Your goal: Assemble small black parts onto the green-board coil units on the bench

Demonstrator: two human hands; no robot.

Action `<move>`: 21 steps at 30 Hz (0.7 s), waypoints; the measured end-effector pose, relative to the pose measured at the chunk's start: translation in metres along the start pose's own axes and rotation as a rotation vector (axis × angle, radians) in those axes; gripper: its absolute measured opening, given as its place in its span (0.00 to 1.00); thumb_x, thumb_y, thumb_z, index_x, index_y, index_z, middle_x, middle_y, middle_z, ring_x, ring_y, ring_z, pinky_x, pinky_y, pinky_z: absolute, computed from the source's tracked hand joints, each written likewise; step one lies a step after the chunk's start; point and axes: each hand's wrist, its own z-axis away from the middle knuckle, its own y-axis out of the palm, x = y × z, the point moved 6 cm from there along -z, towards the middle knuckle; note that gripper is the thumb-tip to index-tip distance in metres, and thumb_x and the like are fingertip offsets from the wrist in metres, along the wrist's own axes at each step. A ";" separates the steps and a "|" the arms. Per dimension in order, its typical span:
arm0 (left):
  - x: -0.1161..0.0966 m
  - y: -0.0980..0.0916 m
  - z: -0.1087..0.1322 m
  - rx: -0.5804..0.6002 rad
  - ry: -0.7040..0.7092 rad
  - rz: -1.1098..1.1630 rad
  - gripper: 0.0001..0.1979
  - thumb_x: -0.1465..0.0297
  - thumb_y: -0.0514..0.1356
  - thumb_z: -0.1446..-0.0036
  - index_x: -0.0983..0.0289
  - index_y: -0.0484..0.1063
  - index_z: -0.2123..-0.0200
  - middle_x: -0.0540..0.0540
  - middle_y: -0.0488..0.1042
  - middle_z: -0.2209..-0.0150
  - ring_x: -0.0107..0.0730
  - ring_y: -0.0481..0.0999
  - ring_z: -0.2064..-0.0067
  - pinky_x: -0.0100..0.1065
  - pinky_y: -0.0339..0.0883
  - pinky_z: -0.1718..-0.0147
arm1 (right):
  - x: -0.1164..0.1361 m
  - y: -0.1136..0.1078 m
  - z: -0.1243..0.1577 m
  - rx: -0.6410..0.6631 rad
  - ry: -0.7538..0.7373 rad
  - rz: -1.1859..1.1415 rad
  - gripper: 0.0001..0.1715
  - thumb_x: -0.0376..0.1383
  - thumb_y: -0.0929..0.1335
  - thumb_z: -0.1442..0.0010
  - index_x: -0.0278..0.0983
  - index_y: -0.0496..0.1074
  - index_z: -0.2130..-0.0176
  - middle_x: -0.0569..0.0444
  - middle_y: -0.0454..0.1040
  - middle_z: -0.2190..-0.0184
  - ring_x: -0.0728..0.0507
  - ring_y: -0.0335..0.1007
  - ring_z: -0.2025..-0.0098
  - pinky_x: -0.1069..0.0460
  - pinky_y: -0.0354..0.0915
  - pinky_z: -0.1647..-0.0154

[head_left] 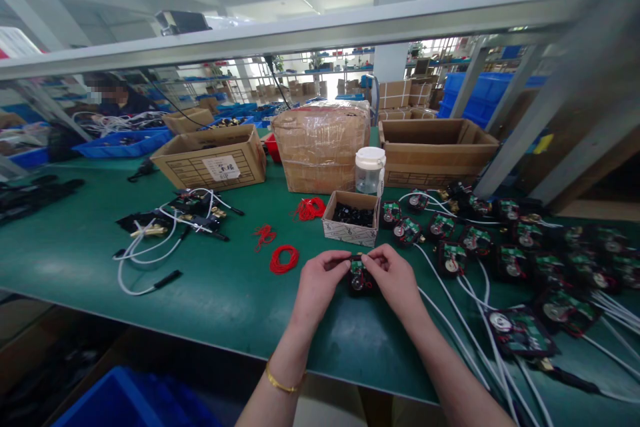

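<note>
Here's the left hand [317,282] and the right hand [395,278], thumbs and forefingers pinching a small circuit board [358,275] from either side, in from the workbench's [225,307] front edge, probably to steady it. A box [347,233] of black parts [353,215] sits just beyond, seemingly for easy reach; more boards [453,259] crowd toward the right edge.

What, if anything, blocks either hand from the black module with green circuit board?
Nothing visible: left hand and right hand are both at the black module, one from each side. The small open cardboard box of black parts sits beyond it, not between.
</note>
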 end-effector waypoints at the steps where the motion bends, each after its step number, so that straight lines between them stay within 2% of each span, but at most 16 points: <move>1: 0.000 0.000 0.000 -0.009 0.005 -0.004 0.10 0.72 0.67 0.48 0.64 0.83 0.61 0.57 0.85 0.61 0.40 0.83 0.56 0.37 0.74 0.51 | 0.000 0.000 0.000 0.001 -0.002 0.004 0.18 0.51 0.70 0.42 0.40 0.72 0.69 0.58 0.68 0.76 0.44 0.64 0.73 0.50 0.62 0.71; 6: -0.003 0.000 0.001 -0.022 0.015 -0.031 0.10 0.72 0.67 0.47 0.63 0.84 0.61 0.56 0.85 0.61 0.40 0.83 0.56 0.37 0.73 0.51 | 0.001 -0.002 0.000 0.007 -0.032 0.038 0.15 0.49 0.69 0.41 0.41 0.72 0.69 0.58 0.67 0.76 0.44 0.65 0.73 0.50 0.62 0.71; 9: -0.003 -0.002 0.002 -0.024 0.030 -0.055 0.10 0.72 0.66 0.46 0.62 0.84 0.60 0.56 0.85 0.59 0.40 0.83 0.55 0.37 0.73 0.49 | 0.005 -0.004 -0.001 0.006 -0.068 0.082 0.12 0.46 0.71 0.43 0.41 0.74 0.66 0.56 0.68 0.71 0.44 0.64 0.72 0.48 0.64 0.69; 11: -0.004 -0.002 0.003 -0.024 0.047 -0.057 0.11 0.71 0.65 0.45 0.62 0.84 0.59 0.56 0.85 0.58 0.40 0.83 0.54 0.38 0.72 0.48 | 0.011 -0.003 -0.002 0.016 -0.127 0.144 0.11 0.43 0.71 0.44 0.41 0.76 0.61 0.54 0.69 0.65 0.42 0.66 0.68 0.47 0.66 0.65; 14: -0.003 -0.002 0.005 -0.021 0.064 -0.047 0.11 0.71 0.65 0.45 0.62 0.84 0.58 0.57 0.85 0.56 0.41 0.82 0.53 0.39 0.72 0.47 | 0.023 0.002 -0.005 0.059 -0.239 0.239 0.12 0.38 0.72 0.44 0.43 0.77 0.58 0.51 0.71 0.59 0.38 0.69 0.57 0.44 0.66 0.55; 16: -0.001 -0.001 0.005 -0.022 0.062 -0.043 0.11 0.70 0.65 0.44 0.62 0.84 0.58 0.57 0.84 0.56 0.41 0.82 0.53 0.39 0.72 0.47 | 0.029 0.007 -0.007 0.096 -0.273 0.280 0.09 0.35 0.73 0.44 0.43 0.77 0.60 0.51 0.72 0.60 0.37 0.67 0.53 0.43 0.65 0.51; 21: 0.001 -0.003 0.004 -0.029 0.078 -0.084 0.11 0.70 0.64 0.44 0.61 0.84 0.58 0.57 0.84 0.56 0.42 0.82 0.53 0.40 0.72 0.47 | 0.034 0.016 -0.013 0.129 -0.258 0.359 0.04 0.32 0.73 0.45 0.41 0.75 0.68 0.53 0.73 0.65 0.39 0.66 0.58 0.45 0.62 0.56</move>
